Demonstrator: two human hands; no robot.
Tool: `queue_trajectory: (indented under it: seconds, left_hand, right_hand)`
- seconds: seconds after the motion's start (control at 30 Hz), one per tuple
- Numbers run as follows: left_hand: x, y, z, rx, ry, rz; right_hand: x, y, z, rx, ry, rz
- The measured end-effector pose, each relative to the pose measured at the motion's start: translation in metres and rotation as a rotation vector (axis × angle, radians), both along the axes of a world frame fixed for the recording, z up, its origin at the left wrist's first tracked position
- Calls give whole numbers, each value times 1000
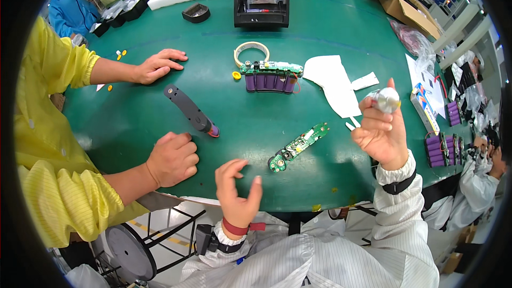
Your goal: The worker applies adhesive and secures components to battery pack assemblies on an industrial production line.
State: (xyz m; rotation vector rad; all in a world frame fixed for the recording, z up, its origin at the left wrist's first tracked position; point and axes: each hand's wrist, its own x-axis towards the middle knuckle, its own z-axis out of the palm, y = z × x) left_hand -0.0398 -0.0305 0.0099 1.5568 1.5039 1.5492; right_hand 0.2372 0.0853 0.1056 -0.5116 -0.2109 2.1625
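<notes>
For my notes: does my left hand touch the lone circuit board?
Apart: the head view shows green table between your left hand and the lone circuit board.

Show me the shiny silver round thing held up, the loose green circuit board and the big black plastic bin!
Shiny silver round thing [388, 100], head view: its round face.
Loose green circuit board [300, 145], head view: its middle.
Big black plastic bin [261, 20], head view: its front wall.
</notes>
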Motion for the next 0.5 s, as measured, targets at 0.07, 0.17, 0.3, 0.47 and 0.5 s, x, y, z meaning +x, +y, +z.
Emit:
queue_trajectory:
  seconds: [0.07, 0.17, 0.3, 0.47, 0.5]
  left_hand:
    - [12, 9, 11, -31, 183, -46]
    - [25, 18, 17, -84, 268, -80]
    - [33, 30, 11, -79, 239, -132]
    - [40, 35, 9, -138, 185, -80]
    - [40, 36, 11, -136, 192, -77]
  right_hand:
    - [9, -8, -5, -49, 74, -222]
    - [22, -15, -4, -20, 160, -496]
    - [56, -24, 1, 115, 228, -662]
    - [75, -31, 12, 310, -13, -505]
    - [72, -34, 10, 310, -5, -505]
